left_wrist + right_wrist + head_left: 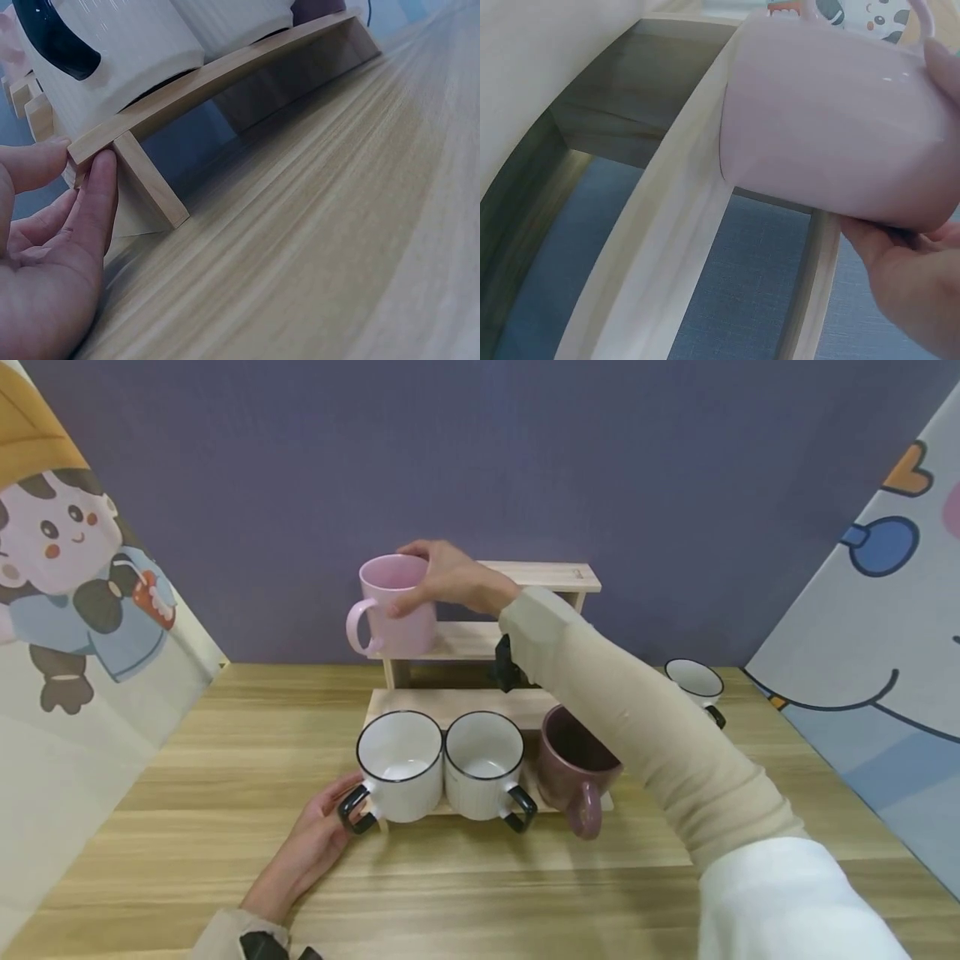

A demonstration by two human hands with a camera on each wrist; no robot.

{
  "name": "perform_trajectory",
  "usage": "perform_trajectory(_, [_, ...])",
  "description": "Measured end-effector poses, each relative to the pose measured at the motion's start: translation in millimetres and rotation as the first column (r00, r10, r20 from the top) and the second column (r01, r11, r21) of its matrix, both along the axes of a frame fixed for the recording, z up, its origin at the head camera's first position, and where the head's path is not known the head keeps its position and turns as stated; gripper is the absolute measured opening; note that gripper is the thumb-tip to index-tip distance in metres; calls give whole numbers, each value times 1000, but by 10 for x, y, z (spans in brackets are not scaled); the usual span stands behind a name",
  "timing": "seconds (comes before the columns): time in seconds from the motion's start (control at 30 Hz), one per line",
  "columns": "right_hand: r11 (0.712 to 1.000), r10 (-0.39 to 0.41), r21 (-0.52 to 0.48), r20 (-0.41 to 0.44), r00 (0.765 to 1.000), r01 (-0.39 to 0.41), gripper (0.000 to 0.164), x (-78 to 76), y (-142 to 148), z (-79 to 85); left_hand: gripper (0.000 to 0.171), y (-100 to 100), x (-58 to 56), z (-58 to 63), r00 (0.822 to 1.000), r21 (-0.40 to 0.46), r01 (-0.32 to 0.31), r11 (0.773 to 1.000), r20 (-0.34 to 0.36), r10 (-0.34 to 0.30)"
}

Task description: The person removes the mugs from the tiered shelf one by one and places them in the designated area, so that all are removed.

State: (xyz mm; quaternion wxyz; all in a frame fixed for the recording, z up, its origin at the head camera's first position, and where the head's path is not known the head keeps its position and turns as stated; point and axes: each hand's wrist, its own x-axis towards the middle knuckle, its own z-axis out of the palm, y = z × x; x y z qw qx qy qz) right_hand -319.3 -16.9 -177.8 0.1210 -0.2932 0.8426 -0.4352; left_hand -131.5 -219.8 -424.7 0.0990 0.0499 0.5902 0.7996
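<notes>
1. The left hand [318,835] pinches the front left end of the wooden tiered rack [465,703] between thumb and fingers, probably to steady it.
2. The pink mug [405,631] is at the left end of the shelf below the top board, handle outward, perhaps to save shelf room; whether its base fully rests there, I cannot tell.
3. The right hand [453,581] grips its body from the right, leaving the handle free.
4. Two black-rimmed white mugs [405,797] and a maroon mug [562,772] line the lowest shelf, handles frontward, seemingly for easy reach.
5. Another white mug [696,680] stands on the counter [187,777], well apart.
</notes>
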Motion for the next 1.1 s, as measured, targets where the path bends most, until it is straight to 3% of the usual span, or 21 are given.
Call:
perform_trajectory(0.17, [1000,-27,2,-2,1000,27,87,46,32,26,45,-15,4,4,1000,4,13,1000,-8,-13])
perform_trajectory(0.53, [999,7,-31,-36,999,-8,79,185,278,210,54,7,-14,37,1000,-17,-1,1000,-7,0])
perform_trajectory(0.73, [999,-34,-5,-26,999,34,80,208,397,253,64,2,-6,39,1000,-31,-8,999,21,9])
perform_trajectory(1.1, [993,-111,30,-23,994,111,85,270,745,336,66,17,-19,32,999,-50,-16,999,32,17])
